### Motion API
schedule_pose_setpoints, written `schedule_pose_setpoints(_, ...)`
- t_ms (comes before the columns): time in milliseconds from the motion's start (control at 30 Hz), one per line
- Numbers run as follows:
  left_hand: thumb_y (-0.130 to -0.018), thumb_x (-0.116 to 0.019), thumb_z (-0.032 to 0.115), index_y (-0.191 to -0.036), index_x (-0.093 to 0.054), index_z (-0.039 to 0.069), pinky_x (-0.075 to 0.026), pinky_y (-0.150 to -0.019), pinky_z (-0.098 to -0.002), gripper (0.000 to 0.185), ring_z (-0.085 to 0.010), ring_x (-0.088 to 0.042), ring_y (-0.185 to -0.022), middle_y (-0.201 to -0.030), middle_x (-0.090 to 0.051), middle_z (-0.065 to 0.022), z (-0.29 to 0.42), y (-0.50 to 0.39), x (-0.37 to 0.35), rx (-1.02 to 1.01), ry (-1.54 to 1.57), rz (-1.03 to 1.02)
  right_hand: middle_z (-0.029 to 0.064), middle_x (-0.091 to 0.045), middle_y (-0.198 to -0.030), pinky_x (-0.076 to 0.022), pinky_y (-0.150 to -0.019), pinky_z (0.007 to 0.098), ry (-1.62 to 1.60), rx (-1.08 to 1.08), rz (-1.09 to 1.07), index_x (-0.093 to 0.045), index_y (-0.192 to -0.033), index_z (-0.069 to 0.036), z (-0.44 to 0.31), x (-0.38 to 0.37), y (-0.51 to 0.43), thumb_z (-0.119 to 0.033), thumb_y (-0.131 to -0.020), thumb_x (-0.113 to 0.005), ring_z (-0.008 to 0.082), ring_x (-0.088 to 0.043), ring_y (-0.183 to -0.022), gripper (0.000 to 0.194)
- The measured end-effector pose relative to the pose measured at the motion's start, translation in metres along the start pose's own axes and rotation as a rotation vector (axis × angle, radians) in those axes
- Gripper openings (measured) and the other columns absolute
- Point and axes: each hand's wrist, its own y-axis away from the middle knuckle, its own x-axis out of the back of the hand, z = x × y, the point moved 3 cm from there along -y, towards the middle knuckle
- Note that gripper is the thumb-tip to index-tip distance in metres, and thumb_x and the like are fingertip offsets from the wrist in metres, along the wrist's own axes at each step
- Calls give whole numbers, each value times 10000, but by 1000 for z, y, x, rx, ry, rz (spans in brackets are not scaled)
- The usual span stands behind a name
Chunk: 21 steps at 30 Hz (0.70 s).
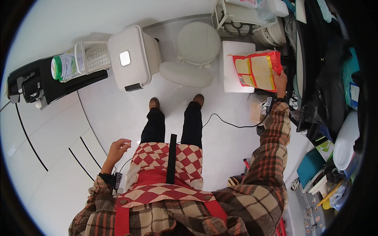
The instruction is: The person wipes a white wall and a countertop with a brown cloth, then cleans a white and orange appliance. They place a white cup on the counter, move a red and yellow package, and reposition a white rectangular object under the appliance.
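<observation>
My right hand [280,82] grips the edge of a red plastic bag [257,70] with yellow bands and clear windows. The bag bears writing and lies over a white box [230,70], partly covering its top. Whether the box bears the bag's weight I cannot tell. My left hand [118,150] hangs beside the red-and-cream checked apron [168,153], fingers loosely curled and apart, with nothing in them. Below my right wrist a packet with tan contents [256,110] sits on the floor.
A lidded cream bin [130,59] and a cushioned chair [198,43] stand ahead. On the left, a white basket [94,57] and a green-lidded tub [66,66] rest on a black surface. Crowded shelving [307,59] lines the right. A black cable [233,125] crosses the floor.
</observation>
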Motion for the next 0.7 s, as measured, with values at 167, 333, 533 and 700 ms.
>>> schedule_pose_setpoints(167, -910, -592, 213, -1071, -626, 28, -502, -691, -263, 248, -114, -631, -845, -903, -663, -40, -15, -13, -7, -7, -19, -32, 33, -669, -884, -496, -684, 257, -694, -151, -314, -655, -1016, -5, -39, -6, 46, -171, -818, -691, 107, -616, -775, 262)
schedule_pose_setpoints(333, -903, -602, 211, -1065, -626, 19, -503, -679, -256, 253, -113, -633, -830, -901, -662, -44, -15, -26, -18, -62, 18, -23, 91, -680, -870, -514, -624, 276, -780, -206, -437, -665, -980, 29, -99, -17, 109, -184, -797, -701, 147, -649, -702, 283)
schedule_pose_setpoints(533, -907, -599, 213, -1067, -628, 19, -505, -672, -255, 254, -123, -639, -832, -908, -664, -45, 8, -31, -18, -114, 14, -54, 92, -679, -812, -505, -613, 270, -601, -62, -384, -657, -963, 43, -140, 27, 113, -222, -781, -715, 125, -637, -675, 326)
schedule_pose_setpoints(700, -918, -581, 241, -1071, -625, 18, -505, -657, -255, 274, -147, -661, -846, -956, -670, -51, 57, -83, -10, -209, 83, -87, 65, -673, -788, -496, -603, 260, -598, 0, -441, -655, -934, 43, -188, 65, 128, -210, -792, -714, 92, -613, -666, 295)
